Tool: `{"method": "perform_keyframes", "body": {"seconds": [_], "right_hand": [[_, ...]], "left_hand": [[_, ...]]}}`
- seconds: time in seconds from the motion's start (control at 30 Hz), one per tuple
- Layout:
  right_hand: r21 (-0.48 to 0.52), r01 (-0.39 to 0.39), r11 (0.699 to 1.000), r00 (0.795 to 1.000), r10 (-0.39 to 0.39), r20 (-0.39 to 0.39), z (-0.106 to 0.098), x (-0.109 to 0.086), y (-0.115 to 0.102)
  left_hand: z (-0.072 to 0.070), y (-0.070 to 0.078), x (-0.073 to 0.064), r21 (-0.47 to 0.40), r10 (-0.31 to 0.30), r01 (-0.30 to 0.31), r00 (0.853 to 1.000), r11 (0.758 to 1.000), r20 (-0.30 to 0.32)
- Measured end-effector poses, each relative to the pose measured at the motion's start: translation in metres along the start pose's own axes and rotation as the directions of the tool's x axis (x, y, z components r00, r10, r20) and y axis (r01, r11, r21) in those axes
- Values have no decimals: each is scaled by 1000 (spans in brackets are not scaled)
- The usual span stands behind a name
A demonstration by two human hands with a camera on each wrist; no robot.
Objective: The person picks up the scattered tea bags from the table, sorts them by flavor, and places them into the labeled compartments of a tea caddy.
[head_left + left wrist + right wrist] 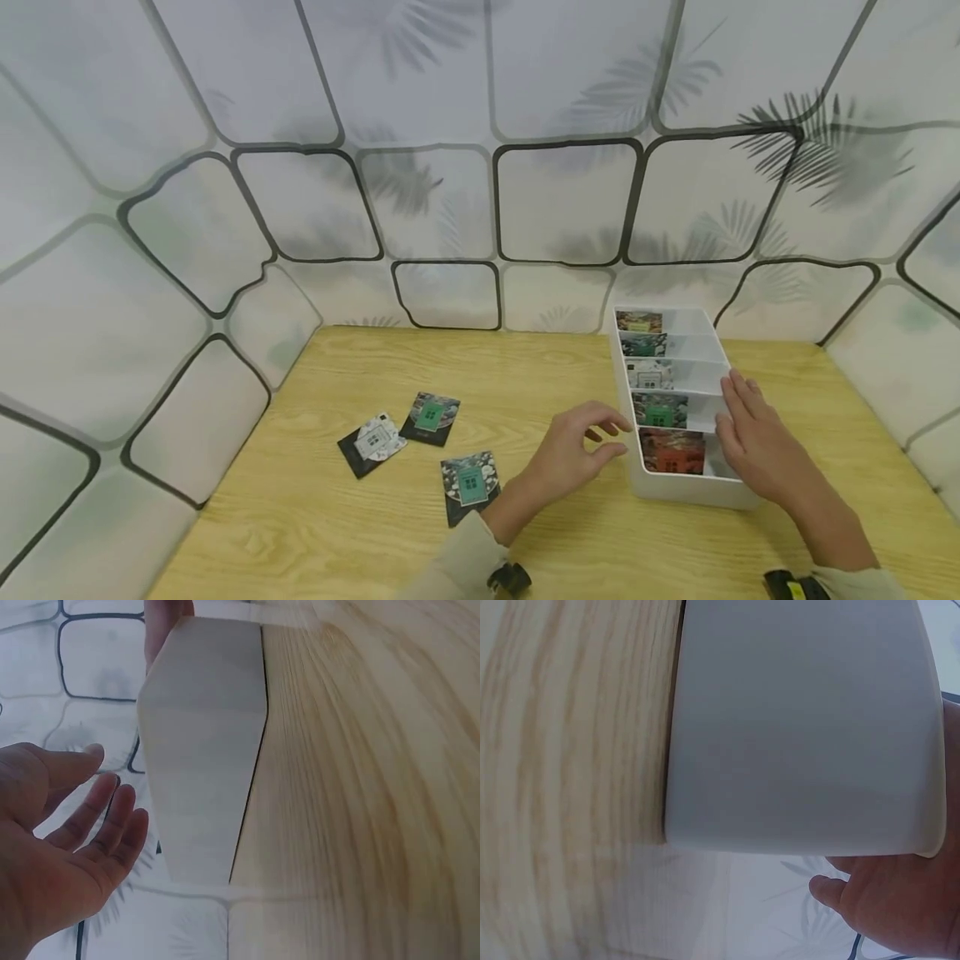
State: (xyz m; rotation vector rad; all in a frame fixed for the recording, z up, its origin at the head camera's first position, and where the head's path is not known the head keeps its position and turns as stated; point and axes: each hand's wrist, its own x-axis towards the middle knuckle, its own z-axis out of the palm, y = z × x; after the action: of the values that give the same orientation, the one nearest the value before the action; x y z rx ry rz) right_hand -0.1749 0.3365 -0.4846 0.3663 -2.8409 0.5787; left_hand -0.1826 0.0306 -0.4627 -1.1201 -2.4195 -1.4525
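A long white divided box (693,490) stands on the table, with one card-like packet in the left part of each compartment. The front one is a red packet (675,452); behind it stands a green-labelled packet (660,411), then a white packet (649,375). Beside the box's left wall, my left hand (572,450) has loosely bent fingers and holds nothing; the left wrist view shows the same hand (82,832) with its palm bare. My right hand (761,446) lies along the right rim, fingers straight, partly hidden behind the box (802,727) in the right wrist view.
Three loose packets lie on the wooden table (300,525) to the left: a white-and-black packet (372,444), a dark green-labelled packet (431,418) and a teal-labelled packet (472,485) near my left forearm. A patterned wall covering (558,204) rises behind the table.
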Motion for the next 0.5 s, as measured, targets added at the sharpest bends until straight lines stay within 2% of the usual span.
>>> {"method": "perform_keyframes", "body": {"seconds": [0.13, 0.23, 0.5], "right_hand": [[-5, 15, 1000, 1000, -15, -9, -2, 0, 2], [-2, 17, 1000, 1000, -17, 9, -2, 2, 1], [3, -1, 1000, 1000, 1, 17, -3, 0, -4]], "left_hand": [[-17, -2, -6, 68, 1, -4, 999, 998, 45], [-31, -2, -14, 84, -35, 29, 997, 996, 66], [-68, -8, -42, 99, -157, 156, 988, 983, 8]]}}
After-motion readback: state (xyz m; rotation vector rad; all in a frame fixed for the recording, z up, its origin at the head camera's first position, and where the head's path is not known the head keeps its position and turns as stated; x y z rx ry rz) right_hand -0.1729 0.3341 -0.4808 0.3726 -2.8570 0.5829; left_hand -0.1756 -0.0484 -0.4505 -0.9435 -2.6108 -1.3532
